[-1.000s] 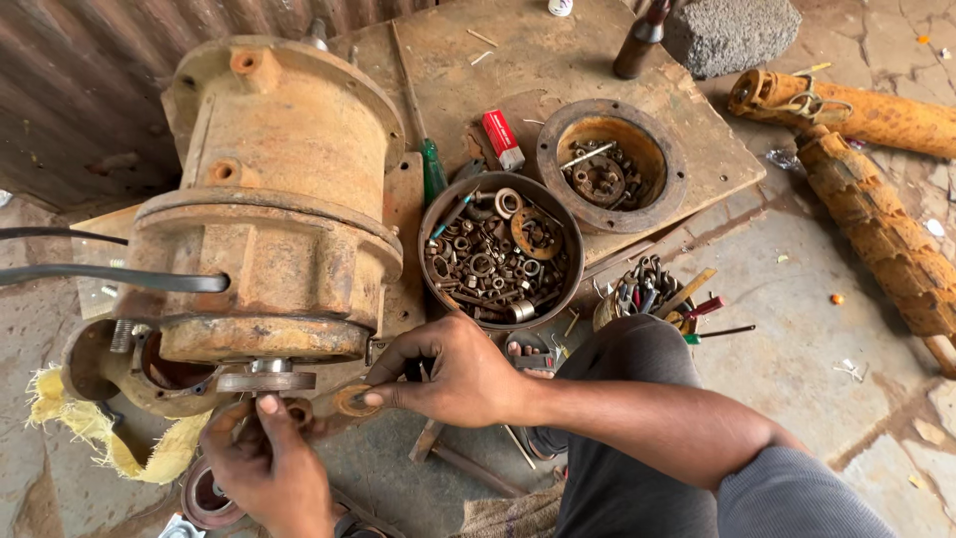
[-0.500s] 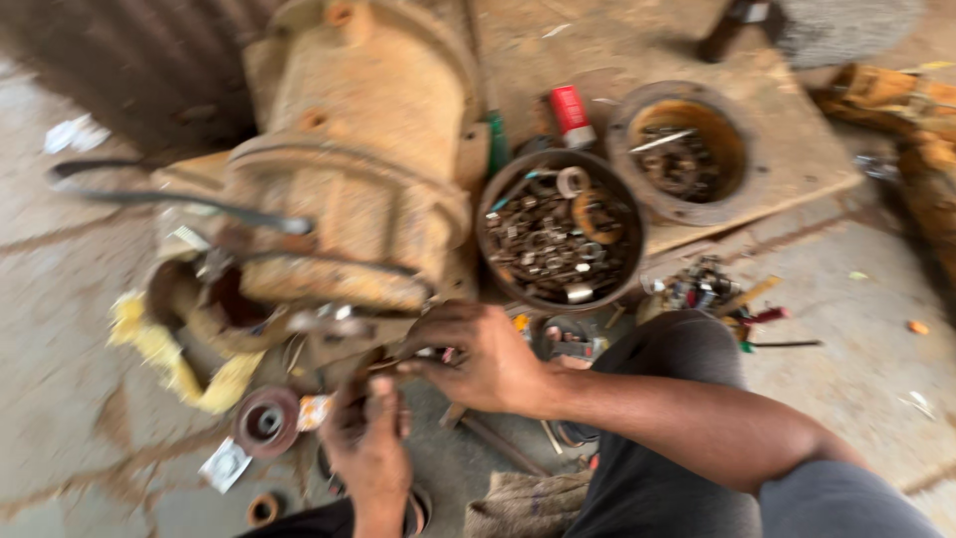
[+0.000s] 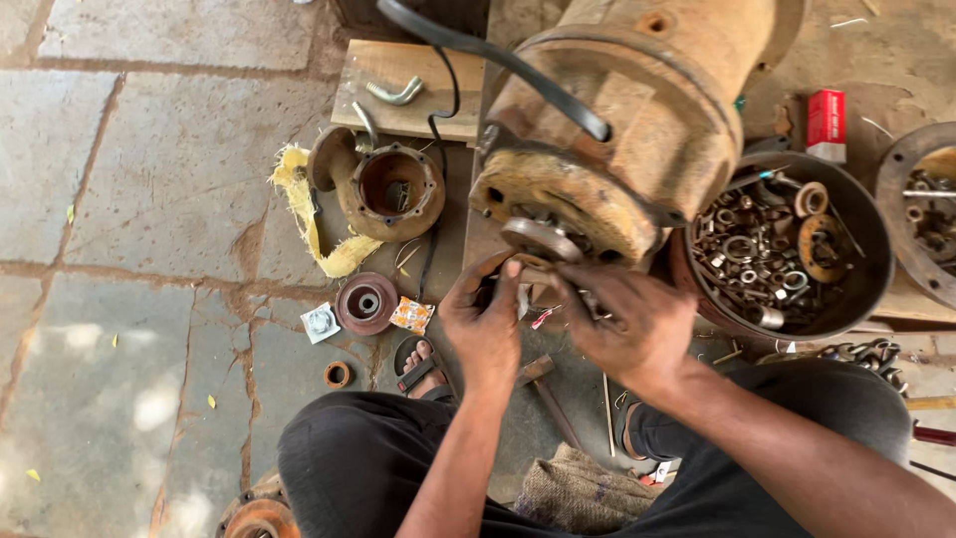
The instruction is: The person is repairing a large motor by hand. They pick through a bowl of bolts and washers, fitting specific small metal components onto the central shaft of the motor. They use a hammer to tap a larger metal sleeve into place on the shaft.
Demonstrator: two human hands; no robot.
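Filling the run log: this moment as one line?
left hand: at motor end | right hand: beside it | bowl of nuts: right

— Changes noted? 
— Both hands have come together: left hand (image 3: 485, 324) and right hand (image 3: 625, 324) now work side by side under the motor housing (image 3: 617, 130).
— View?
— Swung left; paving shows, bowl of nuts (image 3: 787, 244) at right edge.
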